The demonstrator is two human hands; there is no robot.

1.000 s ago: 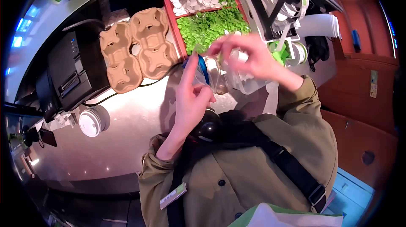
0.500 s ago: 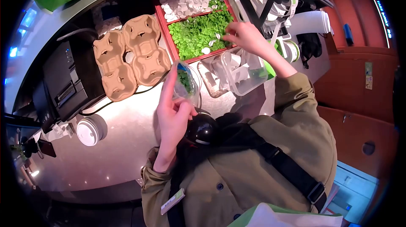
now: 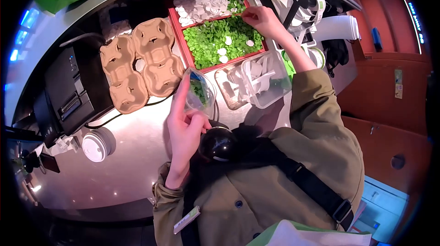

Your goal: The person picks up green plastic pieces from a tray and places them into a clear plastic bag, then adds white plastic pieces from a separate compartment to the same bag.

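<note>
My left hand [image 3: 184, 120] holds a clear plastic bag [image 3: 210, 93] with green pieces in it, its index finger stretched along the bag's side. A red divided tray [image 3: 185, 46] lies just beyond. One compartment holds small, flat green pieces [image 3: 211, 44], with a few white discs [image 3: 228, 40] on top. Behind them is a heap of white discs [image 3: 206, 4] with some green pieces at its right end. My right hand [image 3: 263, 20] is over the tray's right edge, by the divider. Its fingertips are pinched together; what is between them, if anything, is too small to make out.
A clear plastic tub [image 3: 270, 83] with white pieces stands right of the bag. Cardboard cup carriers [image 3: 158, 74] and a black printer [image 3: 68, 90] are on the left. White lids [image 3: 95, 145] are stacked nearer me. Stacked white cups [image 3: 341, 28] lie at the right.
My right hand has moved away from me, from the green pieces' near side to the divider. White discs lie differently on the green pieces. My left hand still holds the bag.
</note>
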